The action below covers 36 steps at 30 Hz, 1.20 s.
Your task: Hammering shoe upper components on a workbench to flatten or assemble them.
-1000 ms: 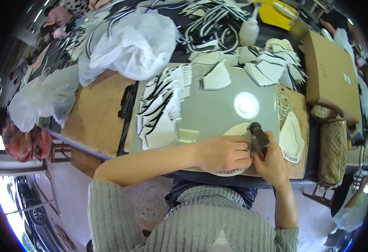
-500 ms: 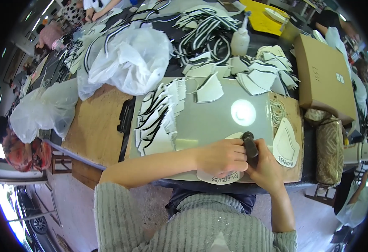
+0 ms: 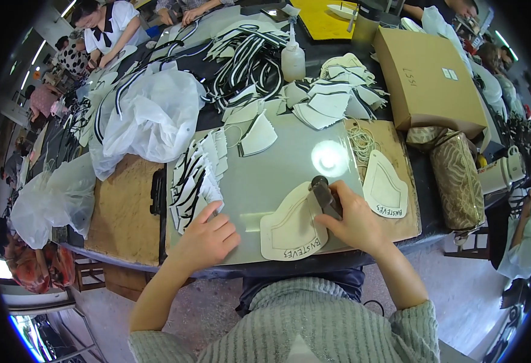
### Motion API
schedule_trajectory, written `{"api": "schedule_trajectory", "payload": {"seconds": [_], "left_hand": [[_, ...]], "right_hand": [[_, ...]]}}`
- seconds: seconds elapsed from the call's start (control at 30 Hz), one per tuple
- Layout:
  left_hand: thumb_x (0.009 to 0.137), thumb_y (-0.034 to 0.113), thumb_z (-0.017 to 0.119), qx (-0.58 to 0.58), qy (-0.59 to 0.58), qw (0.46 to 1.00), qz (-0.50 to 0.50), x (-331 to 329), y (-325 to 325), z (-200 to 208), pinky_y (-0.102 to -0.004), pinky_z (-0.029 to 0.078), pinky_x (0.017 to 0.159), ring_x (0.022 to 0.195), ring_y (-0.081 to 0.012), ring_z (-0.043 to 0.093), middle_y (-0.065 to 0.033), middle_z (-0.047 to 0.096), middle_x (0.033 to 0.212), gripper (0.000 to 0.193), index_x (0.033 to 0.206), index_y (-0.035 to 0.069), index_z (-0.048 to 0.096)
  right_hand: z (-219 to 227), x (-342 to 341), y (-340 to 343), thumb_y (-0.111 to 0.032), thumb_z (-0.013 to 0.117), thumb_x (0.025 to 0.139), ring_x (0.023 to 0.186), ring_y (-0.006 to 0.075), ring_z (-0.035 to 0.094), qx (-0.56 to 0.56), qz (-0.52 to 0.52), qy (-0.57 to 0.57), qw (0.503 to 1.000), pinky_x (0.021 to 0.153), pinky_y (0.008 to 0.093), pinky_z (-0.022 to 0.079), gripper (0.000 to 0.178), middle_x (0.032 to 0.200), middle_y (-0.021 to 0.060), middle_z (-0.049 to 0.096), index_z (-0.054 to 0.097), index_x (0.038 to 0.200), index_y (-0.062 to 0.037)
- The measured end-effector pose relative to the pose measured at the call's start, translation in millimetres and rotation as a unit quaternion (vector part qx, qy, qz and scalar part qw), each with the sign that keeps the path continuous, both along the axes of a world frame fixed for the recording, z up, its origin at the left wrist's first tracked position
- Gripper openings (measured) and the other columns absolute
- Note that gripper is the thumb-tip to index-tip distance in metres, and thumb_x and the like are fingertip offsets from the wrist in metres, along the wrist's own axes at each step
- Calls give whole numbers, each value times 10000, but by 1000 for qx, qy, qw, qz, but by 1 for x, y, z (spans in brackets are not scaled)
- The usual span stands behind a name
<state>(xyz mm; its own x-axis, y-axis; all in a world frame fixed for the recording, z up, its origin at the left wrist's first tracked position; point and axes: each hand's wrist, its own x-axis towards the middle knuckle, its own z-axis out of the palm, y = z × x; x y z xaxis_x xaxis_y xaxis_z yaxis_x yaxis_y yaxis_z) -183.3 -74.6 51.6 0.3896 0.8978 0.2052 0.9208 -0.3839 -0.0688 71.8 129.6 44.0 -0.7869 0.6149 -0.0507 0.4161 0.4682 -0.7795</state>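
My right hand (image 3: 359, 224) is closed round a dark tool with a rounded knob end (image 3: 321, 192), its exact kind unclear. It is above the right side of a cream curved template (image 3: 280, 227) with an outlined inner shape and black lettering, lying on a grey work sheet (image 3: 290, 145). My left hand (image 3: 207, 240) has its fingers curled at the near end of an overlapping row of white pieces with black edges (image 3: 196, 175). Something small and greyish shows at its fingertips; I cannot make out what it is.
A second template (image 3: 386, 187) lies at the right, below looped elastic cords (image 3: 362, 142). More white pieces (image 3: 326, 97), a squeeze bottle (image 3: 293, 60) and striped strips (image 3: 253, 60) lie beyond. A cardboard box (image 3: 426, 78), patterned pouch (image 3: 456, 181) and plastic bag (image 3: 150, 115) flank the sheet. Co-workers sit farther back.
My left hand has left the template and moved left to the row of white pieces. My right hand, still holding the dark tool, has shifted slightly left and up, uncovering the template. The view has shifted.
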Motion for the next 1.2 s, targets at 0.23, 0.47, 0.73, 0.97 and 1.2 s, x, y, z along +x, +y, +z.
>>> {"api": "schedule_trajectory", "payload": {"seconds": [0.23, 0.47, 0.73, 0.97, 1.2], "left_hand": [[856, 145, 664, 101, -260, 942, 189, -1, 67, 18, -439, 510, 926, 934, -330, 641, -137, 658, 991, 198, 1019, 34, 642], [714, 369, 826, -119, -258, 902, 326, -70, 180, -15, -458, 511, 902, 1058, -400, 644, -242, 672, 1126, 773, 1290, -56, 536], [715, 125, 789, -35, -300, 924, 234, -35, 184, -17, -436, 491, 954, 1100, -419, 624, -244, 637, 1214, 765, 1385, -8, 444], [835, 6, 703, -203, -612, 747, 163, -14, 182, 8, -323, 520, 876, 1013, -210, 673, -134, 683, 1134, 629, 1411, 70, 458], [896, -12, 658, -186, -568, 783, 171, 28, 153, 8, -283, 499, 884, 1002, -122, 626, -81, 641, 1153, 595, 1444, 55, 438]], "right_hand": [[-7, 4, 28, -192, 738, 859, 868, 403, 657, 96, -62, 13, 993, 759, 445, 521, 380, 940, 223, 654, 542, 1105, 22], [-18, -6, 24, -135, 763, 816, 881, 405, 651, 137, -40, 8, 990, 747, 464, 525, 388, 1003, 196, 633, 551, 1116, -9], [-21, -2, 30, -111, 779, 796, 836, 396, 643, 116, -44, 4, 992, 729, 449, 520, 376, 968, 180, 631, 577, 1096, -12], [-22, -3, 30, -141, 745, 830, 803, 394, 649, 117, -33, 2, 993, 691, 459, 541, 336, 964, 175, 603, 548, 1077, -29], [-10, 4, 50, -138, 731, 848, 803, 389, 653, 3, -30, 77, 997, 708, 424, 527, 309, 918, 203, 650, 590, 1080, 9]]}}
